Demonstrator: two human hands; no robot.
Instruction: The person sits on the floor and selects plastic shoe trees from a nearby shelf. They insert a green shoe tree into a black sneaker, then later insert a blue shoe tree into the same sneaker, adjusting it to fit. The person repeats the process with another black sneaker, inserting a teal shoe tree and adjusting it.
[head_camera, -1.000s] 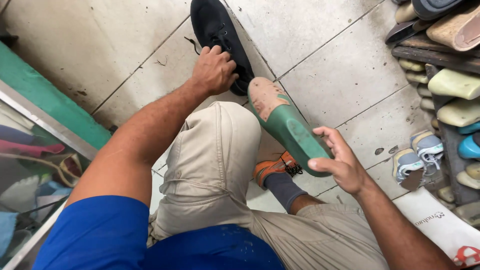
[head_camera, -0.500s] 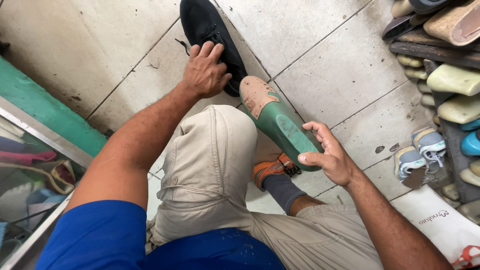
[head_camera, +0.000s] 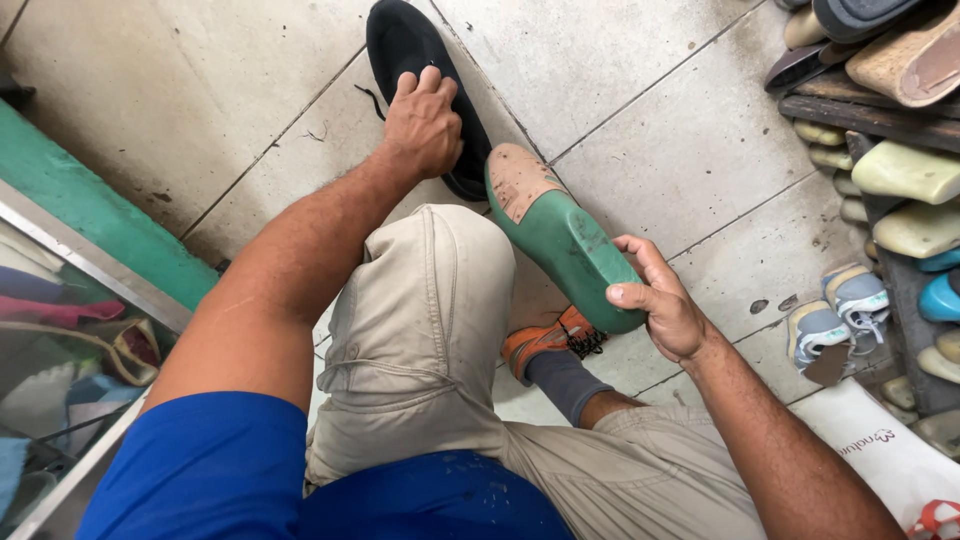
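Note:
My left hand (head_camera: 424, 125) rests on a black shoe (head_camera: 410, 50) that lies on the tiled floor beyond my raised knee, fingers curled over its rear part. My right hand (head_camera: 660, 300) grips the toe end of a green shoe last (head_camera: 560, 235), which points away from me with its worn tan heel top upward. The last lies tilted beside my knee, close to the black shoe's heel. Below the last, my orange shoe (head_camera: 545, 340) and dark sock show between my legs.
A rack (head_camera: 880, 115) at the right holds several pale, green and blue shoe lasts and soles. A small pair of grey sneakers (head_camera: 835, 315) sits on the floor beside it. A green-edged glass case (head_camera: 70, 330) with colourful items stands at the left.
My left hand has slid up along the black shoe toward its middle. My right hand has closed more firmly round the green last, which has tipped slightly toward the shoe.

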